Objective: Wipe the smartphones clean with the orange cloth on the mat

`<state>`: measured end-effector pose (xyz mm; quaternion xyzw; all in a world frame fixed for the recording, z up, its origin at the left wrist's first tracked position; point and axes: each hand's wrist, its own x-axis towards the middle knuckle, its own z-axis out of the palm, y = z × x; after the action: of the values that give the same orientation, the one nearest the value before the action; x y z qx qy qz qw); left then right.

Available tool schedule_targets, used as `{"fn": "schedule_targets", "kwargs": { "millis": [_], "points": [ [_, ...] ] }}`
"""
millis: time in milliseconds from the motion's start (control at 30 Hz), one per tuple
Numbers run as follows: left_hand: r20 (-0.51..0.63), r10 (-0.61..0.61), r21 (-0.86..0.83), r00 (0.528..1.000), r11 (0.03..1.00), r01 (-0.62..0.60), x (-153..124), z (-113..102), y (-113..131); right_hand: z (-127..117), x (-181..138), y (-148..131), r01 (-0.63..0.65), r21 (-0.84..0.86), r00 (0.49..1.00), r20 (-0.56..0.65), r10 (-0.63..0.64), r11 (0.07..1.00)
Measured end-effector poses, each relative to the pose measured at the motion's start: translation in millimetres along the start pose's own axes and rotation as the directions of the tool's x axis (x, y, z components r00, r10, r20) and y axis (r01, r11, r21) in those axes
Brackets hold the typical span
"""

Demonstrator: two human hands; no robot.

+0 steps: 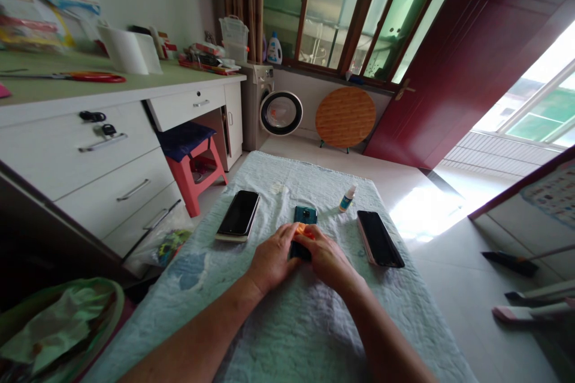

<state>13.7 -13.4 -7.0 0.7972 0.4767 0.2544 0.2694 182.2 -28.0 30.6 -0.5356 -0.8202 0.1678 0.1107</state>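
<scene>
1. The grip is closed with both hands: the left hand [275,252] grasps the teal phone [306,214] from its left side, thumb near the lower end, while the right hand [327,255] pinches an orange cloth [306,230] against the phone. The fingers overlap, so exactly which of them bear on the cloth alone is hidden.
2. The teal phone lies in the middle of the cloth-covered desk [287,179], under both hands, its camera end pointing away from the person and its back seemingly facing up.
3. Work on this phone appears under way rather than finished: the cloth is pressed to it and neither hand has let go. How much of the surface has been covered cannot be told, since the hands hide the lower part.
4. A black phone [241,213] lies to the left on a pale item [231,238], and another dark phone [381,239] lies to the right. No hand touches either one; nothing shows whether they have been dealt with or are left to do.
5. A small bottle [347,198] stands beyond the right hand, near the right-hand phone, its white top apparently on. It is not in use at this moment.
</scene>
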Motion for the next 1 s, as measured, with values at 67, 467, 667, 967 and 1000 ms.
{"fn": "schedule_targets", "kwargs": {
  "millis": [67,467,667,967,1000],
  "points": [
    [-0.013,0.002,-0.009,1.000,1.000,-0.002,-0.2,2.1,-2.2,2.3,4.1,-2.1,0.003,-0.015,1.000,0.001,-0.003,1.000],
    [-0.006,-0.024,0.002,1.000,1.000,0.024,1.7,2.8,-3.5,13.0,16.3,-8.8,0.024,-0.142,0.999,0.028,-0.021,0.989],
    [0.000,-0.026,0.021,1.000,0.999,0.026,2.2,3.3,-4.3,11.8,1.4,-15.1,0.072,-0.020,0.997,0.040,-0.071,0.997],
    [-0.011,-0.033,0.030,0.999,0.999,0.034,1.4,4.5,-5.8,11.1,5.8,-11.1,0.029,0.002,0.999,0.016,-0.029,1.000],
    [-0.010,-0.035,0.034,0.999,0.999,0.035,1.2,4.4,-5.4,10.8,8.4,-9.6,0.014,-0.010,1.000,0.005,-0.014,1.000]
  ]
}}
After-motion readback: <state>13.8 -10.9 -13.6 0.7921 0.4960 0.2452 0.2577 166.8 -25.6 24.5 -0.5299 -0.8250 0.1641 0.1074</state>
